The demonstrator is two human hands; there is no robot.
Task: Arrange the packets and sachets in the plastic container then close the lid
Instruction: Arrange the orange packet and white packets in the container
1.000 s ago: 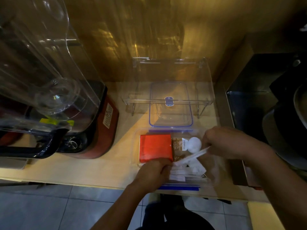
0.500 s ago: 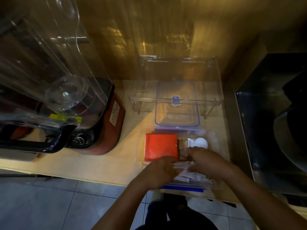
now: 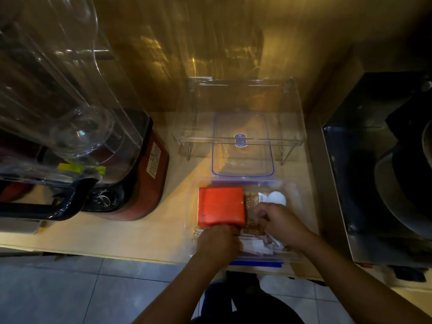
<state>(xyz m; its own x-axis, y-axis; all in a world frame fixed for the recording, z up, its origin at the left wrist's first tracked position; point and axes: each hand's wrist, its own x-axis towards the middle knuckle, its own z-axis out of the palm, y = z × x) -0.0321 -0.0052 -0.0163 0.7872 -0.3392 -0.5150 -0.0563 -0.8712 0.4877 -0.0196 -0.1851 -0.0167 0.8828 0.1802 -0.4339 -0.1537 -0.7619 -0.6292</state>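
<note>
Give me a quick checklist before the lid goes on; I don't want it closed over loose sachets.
1. Lid free to pick up: ok, it lies behind the plastic container.
2. Red packet flat inside: ok.
3. White sachets settled below the rim: cannot tell, the pile looks untidy.
4. Left hand and right hand out of the container: not ok.
5. Brown packet tucked beside the red one: ok.

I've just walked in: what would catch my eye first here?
The bright red packet glows in the left part of the clear plastic container at the counter's front edge, with both hands working among white sachets beside it. The container's blue-rimmed lid lies just behind, and a big blender looms at left.
</note>
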